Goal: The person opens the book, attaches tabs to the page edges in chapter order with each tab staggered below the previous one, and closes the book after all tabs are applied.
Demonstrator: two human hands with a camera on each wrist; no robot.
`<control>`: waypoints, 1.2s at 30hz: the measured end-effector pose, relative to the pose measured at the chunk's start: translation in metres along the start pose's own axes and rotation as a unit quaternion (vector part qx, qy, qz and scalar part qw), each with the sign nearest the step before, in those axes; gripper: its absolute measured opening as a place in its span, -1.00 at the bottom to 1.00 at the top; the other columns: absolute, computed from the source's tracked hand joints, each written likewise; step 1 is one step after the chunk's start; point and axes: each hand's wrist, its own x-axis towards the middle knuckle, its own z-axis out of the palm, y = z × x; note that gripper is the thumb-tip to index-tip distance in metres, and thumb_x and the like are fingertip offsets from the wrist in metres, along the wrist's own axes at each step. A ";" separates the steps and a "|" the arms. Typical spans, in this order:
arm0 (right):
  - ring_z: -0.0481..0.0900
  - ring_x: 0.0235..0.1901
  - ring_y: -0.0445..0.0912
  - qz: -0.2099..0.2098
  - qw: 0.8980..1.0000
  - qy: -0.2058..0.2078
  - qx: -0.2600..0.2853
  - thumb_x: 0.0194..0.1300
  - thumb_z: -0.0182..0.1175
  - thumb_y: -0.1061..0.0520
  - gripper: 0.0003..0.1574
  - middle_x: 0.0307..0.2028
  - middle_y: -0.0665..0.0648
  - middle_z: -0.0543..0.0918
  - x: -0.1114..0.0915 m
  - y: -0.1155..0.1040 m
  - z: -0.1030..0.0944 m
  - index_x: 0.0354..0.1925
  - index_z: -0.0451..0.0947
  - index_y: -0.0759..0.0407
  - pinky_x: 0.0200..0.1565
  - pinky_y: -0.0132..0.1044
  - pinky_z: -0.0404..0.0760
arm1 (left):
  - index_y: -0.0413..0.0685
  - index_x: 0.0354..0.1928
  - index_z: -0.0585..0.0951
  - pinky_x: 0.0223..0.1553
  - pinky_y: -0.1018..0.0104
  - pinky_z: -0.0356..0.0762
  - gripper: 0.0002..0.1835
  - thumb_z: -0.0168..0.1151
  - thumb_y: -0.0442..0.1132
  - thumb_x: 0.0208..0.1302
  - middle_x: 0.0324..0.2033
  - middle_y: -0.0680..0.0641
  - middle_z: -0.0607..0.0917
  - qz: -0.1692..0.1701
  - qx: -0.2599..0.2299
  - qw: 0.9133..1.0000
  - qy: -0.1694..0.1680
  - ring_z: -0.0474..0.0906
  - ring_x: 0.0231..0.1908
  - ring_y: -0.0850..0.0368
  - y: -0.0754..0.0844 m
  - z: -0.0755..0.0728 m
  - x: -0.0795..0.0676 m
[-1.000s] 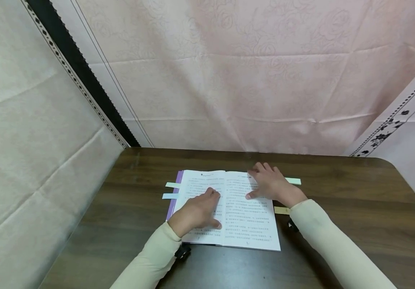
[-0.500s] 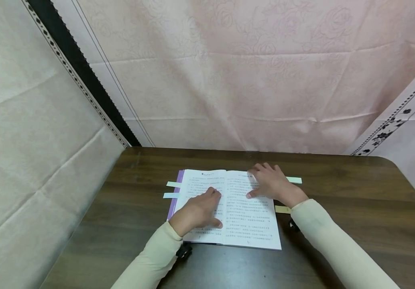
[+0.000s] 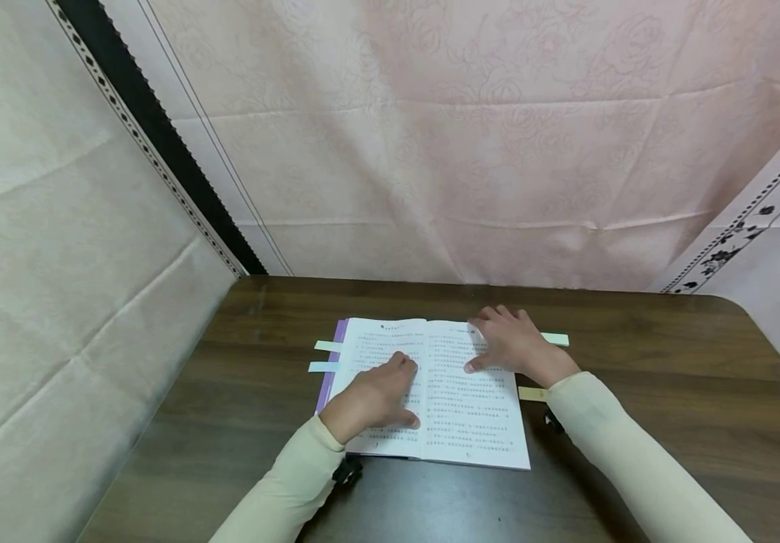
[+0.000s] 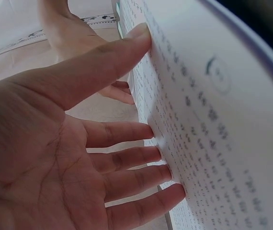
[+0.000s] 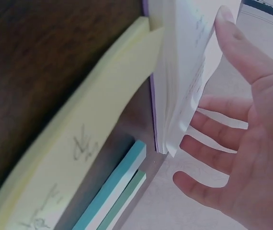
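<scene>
An open book (image 3: 465, 422) with printed pages and a purple cover edge (image 3: 326, 385) lies on the brown table. My left hand (image 3: 373, 396) rests on its left page; in the left wrist view the fingertips (image 4: 177, 191) and thumb touch the paper, fingers spread and fairly straight. My right hand (image 3: 508, 347) lies over the upper right part of the right page. Its fingers (image 5: 218, 129) are spread by the page edge in the right wrist view, with the thumb on the page. Neither hand grips anything.
Pale tabs (image 3: 323, 367) stick out from the book's left side. A green tab (image 3: 556, 339) and a yellow tab (image 3: 532, 394) with handwriting stick out on the right. The wooden table (image 3: 668, 377) meets a pink patterned cloth (image 3: 499, 188) behind it.
</scene>
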 end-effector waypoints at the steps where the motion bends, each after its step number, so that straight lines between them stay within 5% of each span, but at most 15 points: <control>1: 0.43 0.36 0.26 0.002 1.000 -0.001 -0.002 0.06 0.61 -0.33 0.17 0.36 0.29 0.53 0.000 0.000 0.000 0.45 0.47 0.22 0.32 0.40 0.31 | -0.23 0.46 0.43 -0.09 0.15 0.68 -0.01 0.67 0.08 0.09 0.34 -0.19 0.51 0.000 0.001 1.000 0.000 0.53 -0.13 0.11 0.000 0.000 0.000; 13: 0.45 0.36 0.26 0.002 1.000 0.004 -0.018 0.04 0.61 -0.34 0.15 0.36 0.26 0.55 -0.002 -0.002 -0.003 0.43 0.51 0.18 0.28 0.38 0.34 | -0.22 0.46 0.45 -0.11 0.16 0.68 -0.02 0.68 0.07 0.08 0.34 -0.19 0.51 0.000 0.002 1.000 0.000 0.53 -0.15 0.11 0.002 -0.002 0.001; 20: 0.46 0.32 0.25 -0.003 1.000 0.018 -0.022 0.06 0.60 -0.34 0.10 0.32 0.24 0.57 -0.003 -0.002 0.000 0.41 0.54 0.15 0.26 0.39 0.35 | -0.16 0.42 0.51 -0.02 0.09 0.69 -0.14 0.66 0.00 0.12 0.36 -0.18 0.52 0.003 0.002 1.000 0.001 0.58 0.03 0.08 0.006 -0.001 -0.002; 26: 0.44 0.32 0.25 0.000 0.999 0.026 -0.019 0.08 0.59 -0.33 0.09 0.32 0.26 0.54 -0.003 -0.004 0.002 0.41 0.50 0.14 0.28 0.39 0.35 | -0.04 0.23 0.69 -0.35 0.28 0.57 -0.49 0.58 -0.23 0.23 0.07 -0.06 0.62 0.054 -0.014 0.998 0.010 0.54 -0.24 0.19 0.017 0.001 -0.013; 31: 0.43 0.30 0.25 -0.006 0.999 0.034 -0.016 0.09 0.59 -0.33 0.10 0.31 0.27 0.51 -0.003 -0.005 0.000 0.41 0.47 0.15 0.27 0.37 0.36 | -0.03 0.20 0.71 -0.37 0.27 0.54 -0.47 0.63 -0.12 0.19 0.03 -0.04 0.61 0.048 -0.016 0.998 0.036 0.48 -0.34 0.21 0.022 0.003 -0.015; 33: 0.43 0.32 0.28 -0.007 0.999 0.038 0.002 0.11 0.60 -0.28 0.12 0.34 0.30 0.50 -0.004 -0.004 -0.001 0.46 0.42 0.17 0.29 0.39 0.36 | -0.01 0.22 0.70 -0.36 0.25 0.57 -0.45 0.62 -0.10 0.20 0.08 -0.06 0.62 0.044 -0.009 0.998 0.041 0.55 -0.28 0.18 0.024 0.005 -0.015; 36: 0.44 0.37 0.32 0.012 0.993 0.060 0.100 0.23 0.56 -0.16 0.13 0.42 0.36 0.44 -0.009 0.000 -0.004 0.55 0.29 0.22 0.31 0.36 0.42 | 0.03 0.27 0.68 -0.34 0.23 0.61 -0.42 0.61 -0.07 0.22 0.15 -0.09 0.61 0.045 0.010 0.998 0.048 0.63 -0.13 0.13 0.026 0.008 -0.015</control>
